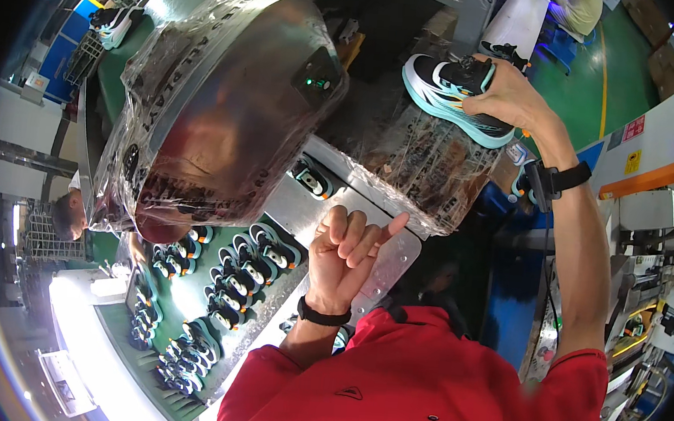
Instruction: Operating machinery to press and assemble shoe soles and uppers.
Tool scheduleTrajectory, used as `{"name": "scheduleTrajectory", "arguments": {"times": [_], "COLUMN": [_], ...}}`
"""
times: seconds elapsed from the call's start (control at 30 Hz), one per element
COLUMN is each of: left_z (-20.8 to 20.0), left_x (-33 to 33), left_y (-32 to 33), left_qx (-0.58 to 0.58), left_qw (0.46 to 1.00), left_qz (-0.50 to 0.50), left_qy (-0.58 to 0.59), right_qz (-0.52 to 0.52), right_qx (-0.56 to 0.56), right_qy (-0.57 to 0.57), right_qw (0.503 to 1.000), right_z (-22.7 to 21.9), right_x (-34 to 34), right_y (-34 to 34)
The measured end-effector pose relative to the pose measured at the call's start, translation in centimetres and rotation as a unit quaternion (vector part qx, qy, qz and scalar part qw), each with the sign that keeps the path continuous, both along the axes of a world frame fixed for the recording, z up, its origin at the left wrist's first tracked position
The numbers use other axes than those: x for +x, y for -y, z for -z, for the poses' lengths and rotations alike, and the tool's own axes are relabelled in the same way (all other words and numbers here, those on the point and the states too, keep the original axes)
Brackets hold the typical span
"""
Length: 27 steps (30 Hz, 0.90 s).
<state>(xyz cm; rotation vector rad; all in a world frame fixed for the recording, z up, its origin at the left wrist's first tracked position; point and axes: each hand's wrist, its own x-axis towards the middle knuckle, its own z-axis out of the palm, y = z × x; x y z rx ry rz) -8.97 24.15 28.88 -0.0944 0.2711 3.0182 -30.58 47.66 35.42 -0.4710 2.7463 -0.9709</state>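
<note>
A running shoe (441, 100) in black and white with a pale turquoise sole sits on the plastic-wrapped block (427, 174). My right hand (504, 97) grips it at the heel end, thumb on its near side. Lower down, my left hand (343, 258) hovers over the metal ledge (388, 270). Its fingers are curled in, one sticks out to the right, and nothing shows in them. Another shoe (312, 178) lies partly hidden beneath the block's left side.
Left of the block bulges a rounded metal machine housing (234, 115) in clear wrap, with green lights. Rows of similar shoes (245, 270) stand on a green surface at lower left. Other people are at far left (71, 213) and upper right (578, 12).
</note>
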Motion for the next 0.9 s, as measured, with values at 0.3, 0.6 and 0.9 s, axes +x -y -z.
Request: {"name": "scheduleTrajectory", "arguments": {"times": [0.3,0.6,0.9], "left_z": [-1.4,-16.6,-28.8], "left_x": [0.9,5.0,-11.6], "left_y": [0.2,10.7,34.5], "left_qx": [0.049,-0.61,-0.936], "left_qw": [0.998,0.712,0.191], "left_qz": [0.024,-0.318,-0.289], "left_qy": [-0.021,-0.139,0.066], "right_qz": [0.033,0.03,0.045], "right_qx": [-0.004,-0.073,-0.008], "right_qy": [-0.103,-0.054,-0.077], "right_qw": [0.994,0.995,0.996], "right_z": [1.0,1.2,-0.8], "right_x": [-1.0,0.4,1.7], "right_y": [0.1,-1.1,0.1]}}
